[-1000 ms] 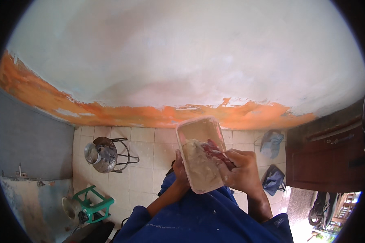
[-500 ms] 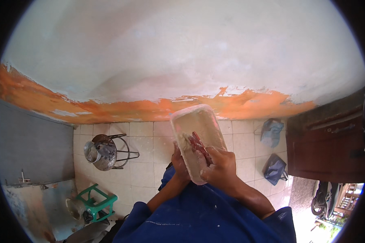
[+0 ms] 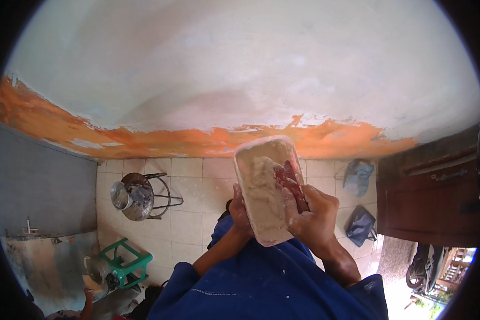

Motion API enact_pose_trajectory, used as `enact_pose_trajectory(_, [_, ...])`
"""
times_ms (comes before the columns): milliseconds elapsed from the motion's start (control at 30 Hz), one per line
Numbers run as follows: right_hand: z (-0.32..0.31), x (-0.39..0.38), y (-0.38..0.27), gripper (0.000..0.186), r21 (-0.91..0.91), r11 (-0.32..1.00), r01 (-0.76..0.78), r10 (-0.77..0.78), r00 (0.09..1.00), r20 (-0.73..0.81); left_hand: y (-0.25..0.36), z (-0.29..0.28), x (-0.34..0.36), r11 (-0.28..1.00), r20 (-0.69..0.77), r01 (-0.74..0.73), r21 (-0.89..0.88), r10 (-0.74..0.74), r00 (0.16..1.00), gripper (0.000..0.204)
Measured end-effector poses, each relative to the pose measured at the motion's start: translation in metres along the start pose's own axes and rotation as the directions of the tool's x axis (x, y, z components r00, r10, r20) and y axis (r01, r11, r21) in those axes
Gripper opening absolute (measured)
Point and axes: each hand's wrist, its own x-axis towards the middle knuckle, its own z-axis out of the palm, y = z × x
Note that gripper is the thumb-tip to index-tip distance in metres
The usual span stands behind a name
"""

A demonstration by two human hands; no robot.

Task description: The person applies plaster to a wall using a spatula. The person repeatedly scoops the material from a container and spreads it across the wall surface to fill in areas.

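A pale plastic tray (image 3: 241, 160) holds beige paste (image 3: 261, 192), smeared thick along its middle. My left hand (image 3: 241, 213) is closed on the tray's left side. My right hand (image 3: 312, 216) grips a red putty knife (image 3: 285, 178) coated in paste, its blade down in the tray's right half; the thumb lies over the tool. Beyond the tray stands a white wall (image 3: 234, 69) with a band of rough orange paint (image 3: 176, 140) along its lower part.
Left on the tiled floor (image 3: 186, 234) are a round metal stool (image 3: 144, 210) bearing a tin (image 3: 120, 194), a green plastic stool (image 3: 128, 266) and another person's arm (image 3: 88, 298). Right are two bags (image 3: 357, 176) (image 3: 360, 226), a brown door (image 3: 426, 208) and a motorbike (image 3: 424, 266) outside.
The tray and my hands have shifted up slightly, and the knife has moved right in the tray since half a second ago. The other person's arm has entered at the lower left.
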Motion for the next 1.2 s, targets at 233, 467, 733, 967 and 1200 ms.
enact_pose_trajectory(233, [0.005,-0.014,-0.014,0.015,0.099,0.992,-0.072,0.071,0.997,0.019,-0.003,-0.011,-0.001,0.999,0.029,0.04,0.0,-0.04,0.999,0.051])
enact_pose_trajectory(467, [0.033,-0.021,-0.001,0.013,0.063,0.997,-0.035,0.032,0.998,0.051,-0.004,-0.009,-0.001,0.999,-0.139,-0.05,-0.02,0.047,0.989,0.059])
enact_pose_trajectory(733, [0.015,-0.001,0.008,0.009,-0.079,0.996,0.032,-0.014,0.974,0.224,-0.006,0.0,0.003,0.999,-0.155,-0.044,0.001,0.043,0.987,0.051])
enact_pose_trajectory(967, [0.001,0.004,-0.005,0.009,-0.018,1.0,-0.021,0.022,0.997,0.07,-0.002,0.008,0.006,0.998,-0.015,-0.022,0.067,0.023,1.0,0.05])
enact_pose_trajectory(1200, [0.01,-0.015,-0.004,0.011,0.058,0.998,0.014,-0.022,0.989,0.145,0.002,-0.014,0.0,1.0,0.049,0.005,0.024,-0.007,0.999,0.048])
